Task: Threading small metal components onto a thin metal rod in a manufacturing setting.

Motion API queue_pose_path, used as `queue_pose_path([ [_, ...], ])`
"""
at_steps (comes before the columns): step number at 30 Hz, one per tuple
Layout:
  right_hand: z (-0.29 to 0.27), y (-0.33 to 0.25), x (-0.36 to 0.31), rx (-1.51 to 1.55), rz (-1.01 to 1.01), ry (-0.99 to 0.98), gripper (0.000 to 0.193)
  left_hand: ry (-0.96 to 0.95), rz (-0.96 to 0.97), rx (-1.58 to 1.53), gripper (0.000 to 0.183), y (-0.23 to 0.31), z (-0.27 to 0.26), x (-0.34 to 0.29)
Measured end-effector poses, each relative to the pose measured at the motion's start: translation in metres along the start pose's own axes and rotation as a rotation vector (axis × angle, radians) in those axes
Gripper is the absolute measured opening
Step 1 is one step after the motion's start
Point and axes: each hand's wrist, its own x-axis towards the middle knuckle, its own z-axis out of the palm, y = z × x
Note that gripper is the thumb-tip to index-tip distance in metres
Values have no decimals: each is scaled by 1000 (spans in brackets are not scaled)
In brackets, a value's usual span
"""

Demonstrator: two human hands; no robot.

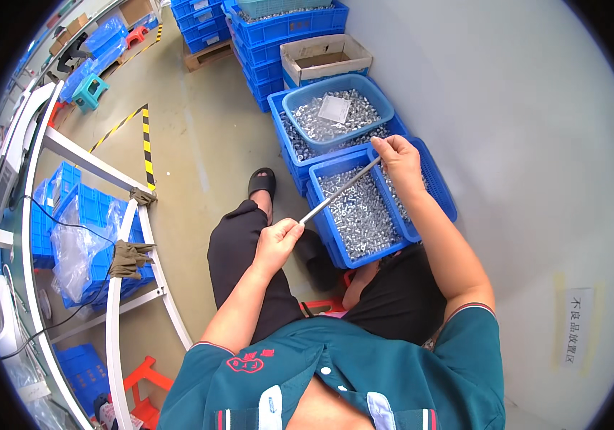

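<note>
A thin grey metal rod (340, 190) slants between my hands, its right end higher and farther away. My left hand (278, 245) is closed around the near end, over my left thigh. With thumb and fingers pinched, my right hand (399, 163) grips the far end. Below the rod stands a blue bin (325, 221) filled with small silvery metal parts (361, 223). A second blue bin (432, 172) at its right also holds metal parts, partly hidden by my right hand and forearm.
Beyond the bins, a light blue basin (386, 107) of metal parts carries a white square piece (334, 109). Stacked blue crates (264, 54) and a cardboard box (325, 61) stand farther back. A wall (515, 158) borders the right; a white-framed bench (92, 161) is at left.
</note>
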Motion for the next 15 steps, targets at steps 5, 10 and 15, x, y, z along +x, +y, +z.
queue_pose_path([
  [5, -14, -14, -1, 493, 422, -298, 23, 4, -3, -35, 23, -4, -3, -1],
  [10, -22, -16, 1, 729, 490, -424, 16, 11, -5, -91, 22, 0, -3, 0],
  [15, -18, -19, -2, 397, 347, -319, 18, 0, 18, -111, 22, 5, -3, -1],
])
